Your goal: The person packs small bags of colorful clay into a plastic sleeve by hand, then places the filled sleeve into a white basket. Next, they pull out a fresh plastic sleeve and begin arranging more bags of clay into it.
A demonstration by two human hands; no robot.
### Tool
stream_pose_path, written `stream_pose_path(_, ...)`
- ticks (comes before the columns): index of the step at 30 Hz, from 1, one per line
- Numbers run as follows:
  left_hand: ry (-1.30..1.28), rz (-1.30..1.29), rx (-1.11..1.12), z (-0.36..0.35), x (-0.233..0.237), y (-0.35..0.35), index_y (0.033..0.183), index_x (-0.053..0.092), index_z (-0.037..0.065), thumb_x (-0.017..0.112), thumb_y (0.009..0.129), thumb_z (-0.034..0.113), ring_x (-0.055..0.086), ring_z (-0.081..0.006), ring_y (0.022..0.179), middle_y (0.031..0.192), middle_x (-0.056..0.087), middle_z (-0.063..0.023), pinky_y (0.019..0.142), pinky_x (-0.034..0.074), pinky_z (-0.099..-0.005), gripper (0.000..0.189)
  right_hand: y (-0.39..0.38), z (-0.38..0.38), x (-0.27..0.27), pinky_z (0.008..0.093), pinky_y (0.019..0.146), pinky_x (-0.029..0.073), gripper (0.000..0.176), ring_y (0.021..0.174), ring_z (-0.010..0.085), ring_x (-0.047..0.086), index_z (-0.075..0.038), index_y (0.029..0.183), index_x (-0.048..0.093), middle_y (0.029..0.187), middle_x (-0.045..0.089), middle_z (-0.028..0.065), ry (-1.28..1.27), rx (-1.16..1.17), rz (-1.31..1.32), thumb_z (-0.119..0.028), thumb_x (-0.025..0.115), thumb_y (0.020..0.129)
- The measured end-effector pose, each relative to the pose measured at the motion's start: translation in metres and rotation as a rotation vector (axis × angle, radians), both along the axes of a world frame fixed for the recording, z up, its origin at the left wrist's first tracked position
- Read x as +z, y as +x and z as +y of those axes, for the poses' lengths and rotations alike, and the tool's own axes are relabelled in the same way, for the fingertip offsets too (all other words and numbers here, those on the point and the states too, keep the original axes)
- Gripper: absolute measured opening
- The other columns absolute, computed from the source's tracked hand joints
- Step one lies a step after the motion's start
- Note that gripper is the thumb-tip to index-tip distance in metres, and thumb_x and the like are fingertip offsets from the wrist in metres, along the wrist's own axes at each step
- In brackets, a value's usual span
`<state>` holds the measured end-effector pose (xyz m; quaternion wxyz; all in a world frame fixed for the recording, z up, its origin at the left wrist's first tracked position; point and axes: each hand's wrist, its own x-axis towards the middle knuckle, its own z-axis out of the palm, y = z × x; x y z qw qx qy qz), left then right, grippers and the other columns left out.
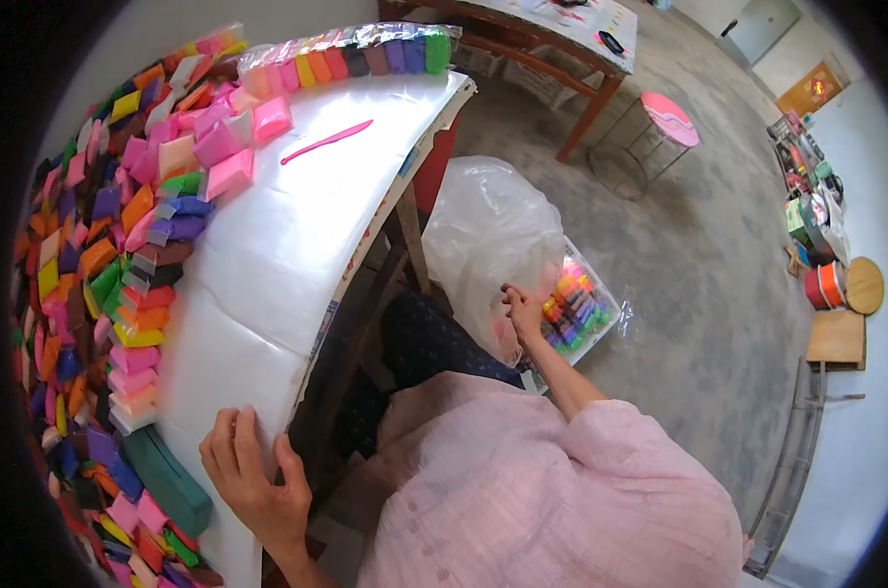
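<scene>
My left hand (pixel 253 478) rests on the white-covered table (pixel 258 265) near its front edge, fingers loosely bent and thumb apart, holding nothing. Beside it lie a dark green case (pixel 168 482) and stacked small packets of coloured clay (pixel 135 358). Down to the right, my right hand (pixel 524 312) has its fingers closed at the edge of a large clear plastic bag (pixel 493 220), seemingly pinching it. Under that hand stands a white basket (pixel 609 312) with rows of coloured packets (pixel 573 309) in it. The bag partly covers the basket.
A heap of coloured packets (pixel 81 284) fills the table's left side. A clear wrapped row of packets (pixel 351 59) lies at the far end, near a pink plastic knife (pixel 326 142). Beyond are a wooden table (pixel 586 83) and a pink-topped stool (pixel 667 120).
</scene>
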<state>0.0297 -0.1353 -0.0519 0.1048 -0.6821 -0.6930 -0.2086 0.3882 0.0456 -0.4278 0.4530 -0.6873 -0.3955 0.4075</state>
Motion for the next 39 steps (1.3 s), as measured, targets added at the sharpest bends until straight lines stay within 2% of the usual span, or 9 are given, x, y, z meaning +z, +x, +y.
stream_pose_path(2, 0.014, 0.015, 0.0, 0.0, -0.001, -0.001, 0.119, 0.059, -0.002, 0.064, 0.082, 0.005, 0.052, -0.0403, 0.109, 0.121, 0.057, -0.0208, 0.095, 0.043, -0.048, 0.038, -0.007, -0.011, 0.021, 0.0287, 0.073, 0.051, 0.026, 0.076, 0.0171, 0.067, -0.002, 0.107, 0.073, 0.088, 0.073, 0.0089, 0.061, 0.021, -0.046, -0.019, 0.058, 0.094)
stream_pose_path(8, 0.029, 0.031, 0.003, -0.001, -0.004, -0.003, 0.118, 0.06, -0.001, 0.066, 0.082, 0.007, 0.053, -0.0399, 0.108, 0.121, 0.058, -0.02, 0.093, 0.045, -0.0484, 0.038, -0.014, -0.019, 0.082, 0.0297, 0.073, 0.05, 0.021, 0.078, 0.0176, 0.065, 0.0, 0.101, 0.072, 0.085, 0.071, 0.0095, 0.222, 0.109, -0.237, -0.014, 0.058, 0.094)
stream_pose_path(17, 0.055, 0.033, -0.01, -0.002, -0.006, -0.004, 0.119, 0.06, -0.001, 0.065, 0.084, 0.009, 0.053, -0.0399, 0.107, 0.12, 0.057, -0.0201, 0.092, 0.045, -0.0487, 0.037, 0.03, -0.039, 0.185, 0.025, 0.06, 0.044, 0.022, 0.065, 0.0084, 0.056, -0.001, 0.092, 0.075, 0.074, 0.067, 0.0017, 0.272, 0.061, -0.272, -0.018, 0.06, 0.093)
stream_pose_path(27, 0.133, -0.066, -0.011, -0.007, 0.001, 0.008, 0.127, 0.057, -0.001, 0.065, 0.085, 0.009, 0.054, -0.0394, 0.112, 0.126, 0.057, -0.0202, 0.096, 0.043, -0.0474, 0.044, 0.046, -0.013, 0.282, 0.0204, 0.058, 0.042, 0.028, 0.068, 0.0045, 0.053, 0.003, 0.092, 0.073, 0.086, 0.072, 0.005, 0.418, 0.12, 0.25, -0.019, 0.056, 0.095)
stream_pose_path(30, 0.039, -0.436, -0.303, -0.01, -0.005, 0.036, 0.132, 0.055, -0.001, 0.065, 0.084, 0.005, 0.05, -0.0361, 0.125, 0.136, 0.054, -0.0191, 0.106, 0.038, -0.0452, 0.049, 0.033, -0.016, 0.309, 0.02, 0.058, 0.042, 0.028, 0.067, 0.0042, 0.053, 0.003, 0.094, 0.073, 0.085, 0.071, 0.0045, 0.411, 0.146, 0.325, -0.019, 0.056, 0.096)
stream_pose_path(33, -0.017, -0.642, -0.48, 0.02, -0.022, 0.074, 0.146, 0.035, -0.002, 0.078, 0.073, 0.005, 0.042, -0.0379, 0.135, 0.148, 0.041, -0.0214, 0.113, 0.032, -0.0433, 0.085, 0.026, -0.022, 0.328, 0.0193, 0.057, 0.041, 0.028, 0.066, 0.0037, 0.053, 0.003, 0.095, 0.074, 0.084, 0.071, 0.004, 0.393, 0.221, 0.283, -0.019, 0.056, 0.096)
stream_pose_path(36, -0.08, -0.597, -0.546, 0.057, -0.047, 0.109, 0.153, 0.015, -0.003, 0.087, 0.066, 0.02, 0.024, -0.0404, 0.145, 0.157, 0.021, -0.0271, 0.118, 0.021, -0.0455, 0.116, 0.017, -0.033, 0.348, 0.0193, 0.056, 0.04, 0.029, 0.063, 0.0039, 0.051, 0.003, 0.099, 0.073, 0.088, 0.072, 0.0062, 0.33, 0.331, 0.191, -0.021, 0.056, 0.095)
stream_pose_path(37, -0.035, -0.573, -0.593, 0.069, -0.054, 0.12, 0.153, 0.016, -0.002, 0.088, 0.063, 0.023, 0.021, -0.042, 0.146, 0.157, 0.017, -0.0281, 0.119, 0.02, -0.0459, 0.118, 0.012, -0.038, 0.355, 0.0195, 0.056, 0.04, 0.03, 0.062, 0.0041, 0.05, 0.003, 0.101, 0.072, 0.091, 0.073, 0.0074, 0.306, 0.368, 0.159, -0.022, 0.056, 0.095)
stream_pose_path(39, 0.139, -0.395, -0.557, 0.088, -0.053, 0.147, 0.151, 0.022, -0.001, 0.085, 0.067, 0.019, 0.036, -0.0418, 0.138, 0.151, 0.033, -0.0272, 0.113, 0.03, -0.0465, 0.107, 0.002, -0.046, 0.367, 0.0191, 0.057, 0.041, 0.026, 0.064, 0.0034, 0.05, 0.001, 0.1, 0.073, 0.087, 0.072, 0.0051, 0.239, 0.433, 0.172, -0.02, 0.058, 0.095)
